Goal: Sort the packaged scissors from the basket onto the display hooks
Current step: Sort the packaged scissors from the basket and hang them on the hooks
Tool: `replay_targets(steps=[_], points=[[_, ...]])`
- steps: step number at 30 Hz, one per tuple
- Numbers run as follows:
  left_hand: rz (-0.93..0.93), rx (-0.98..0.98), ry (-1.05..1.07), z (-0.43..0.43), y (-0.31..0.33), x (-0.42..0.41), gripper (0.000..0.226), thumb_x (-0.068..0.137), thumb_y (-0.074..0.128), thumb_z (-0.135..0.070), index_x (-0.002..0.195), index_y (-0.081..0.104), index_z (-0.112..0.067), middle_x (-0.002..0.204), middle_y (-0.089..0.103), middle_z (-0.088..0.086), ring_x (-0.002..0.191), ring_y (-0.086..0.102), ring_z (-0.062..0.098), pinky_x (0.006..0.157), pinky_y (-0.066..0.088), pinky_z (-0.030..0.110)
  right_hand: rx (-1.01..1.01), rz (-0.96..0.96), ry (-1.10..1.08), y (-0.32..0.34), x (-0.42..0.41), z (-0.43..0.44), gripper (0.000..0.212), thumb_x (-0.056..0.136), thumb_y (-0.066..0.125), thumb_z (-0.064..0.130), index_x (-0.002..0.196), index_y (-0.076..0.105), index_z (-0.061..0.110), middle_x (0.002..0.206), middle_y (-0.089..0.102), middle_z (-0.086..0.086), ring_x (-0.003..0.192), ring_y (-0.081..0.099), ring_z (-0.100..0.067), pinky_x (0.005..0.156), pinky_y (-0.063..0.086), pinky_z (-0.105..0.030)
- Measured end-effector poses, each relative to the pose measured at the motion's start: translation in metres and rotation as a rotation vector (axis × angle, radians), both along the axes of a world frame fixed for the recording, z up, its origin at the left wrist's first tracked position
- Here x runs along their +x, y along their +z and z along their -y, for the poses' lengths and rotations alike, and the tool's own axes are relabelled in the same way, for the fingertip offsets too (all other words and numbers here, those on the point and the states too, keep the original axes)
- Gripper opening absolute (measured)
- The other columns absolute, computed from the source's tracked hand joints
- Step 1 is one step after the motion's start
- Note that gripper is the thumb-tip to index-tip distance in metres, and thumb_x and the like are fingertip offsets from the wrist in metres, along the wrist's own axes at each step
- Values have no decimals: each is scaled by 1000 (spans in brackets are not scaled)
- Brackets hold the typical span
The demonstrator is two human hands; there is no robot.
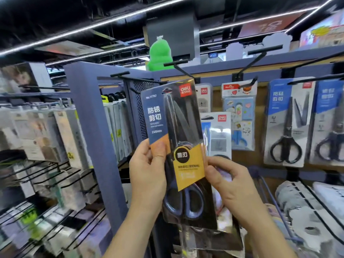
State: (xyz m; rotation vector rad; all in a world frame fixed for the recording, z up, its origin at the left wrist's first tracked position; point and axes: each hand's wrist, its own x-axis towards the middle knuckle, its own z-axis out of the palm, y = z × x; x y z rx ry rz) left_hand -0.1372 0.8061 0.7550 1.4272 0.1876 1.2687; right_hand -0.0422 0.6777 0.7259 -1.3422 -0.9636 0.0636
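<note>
While the left hand (pixel 147 170) and right hand (pixel 229 185) grip one scissors pack (pixel 175 127) by its lower edges, it stands upright just below a bare hook (pixel 176 62) — not yet hung; other packs (pixel 290 123) already hang rightward. How many remain, I cannot tell.

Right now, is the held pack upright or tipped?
Roughly upright: pack has blades up, handles down, top leaning slightly left; left hand and right hand grip it.

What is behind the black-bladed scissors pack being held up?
Behind the scissors pack, an upper Deli pack and a lower Deli pack show past its right edge. Their left parts are covered.
</note>
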Motion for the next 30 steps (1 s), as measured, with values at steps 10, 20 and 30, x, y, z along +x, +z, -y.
replay_targets(steps=[10,20,30], points=[[-47,-81,104,-34,14,-25,19,103,50,-21,105,68,-17,96,77,3,91,73,21,78,57,39,101,-12,-70,23,-7,-20,17,87,73,20,75,75,33,80,74,17,80,67,4,70,48,-8],[-118,-91,208,-52,24,-24,22,101,54,-24,87,64,-10,86,74,12,80,68,25,74,54,44,-75,22,77,18,-13,-28,33,62,75,56,78,77,28,76,72,15,75,63,2,74,46,-12],[-400,163,-32,-24,-6,-40,77,81,77,-44,141,30,-58,136,47,-34,127,45,-11,106,39,27,-60,-8,-32,17,-17,-37,14,85,74,35,74,78,28,72,73,12,70,65,-1,65,50,-20]])
